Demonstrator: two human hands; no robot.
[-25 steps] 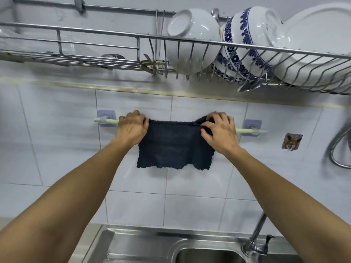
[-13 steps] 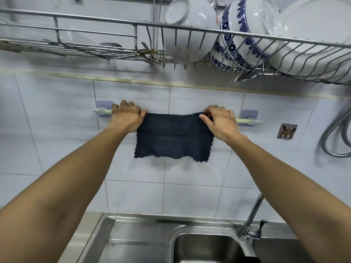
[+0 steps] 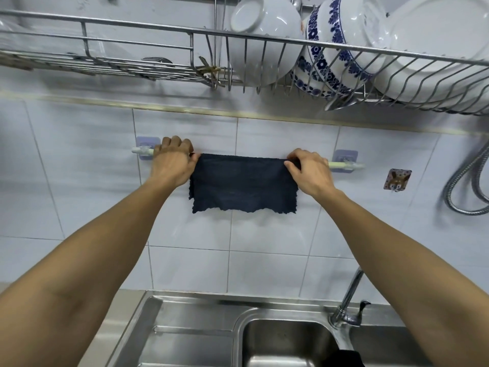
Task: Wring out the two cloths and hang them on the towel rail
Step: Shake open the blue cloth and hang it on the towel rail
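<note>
- White tiled wall over steel sink; loaded dish rack above.
- Risk: uneven drape could let the dark cloth slide off the towel rail on release.
- Cloth hangs flat over the rail, lower edge ragged.
- Left hand and right hand each pinch a top corner.
- Dark shape, perhaps the second cloth, at sink edge.

A dark navy, rough-textured cloth with scalloped edges hangs folded over the pale cream towel rail, spread flat between its 2 lilac wall mounts, lower hem ragged and level. A 2nd dark cloth lies bunched at the steel sink's right edge, partly cut off.
</note>
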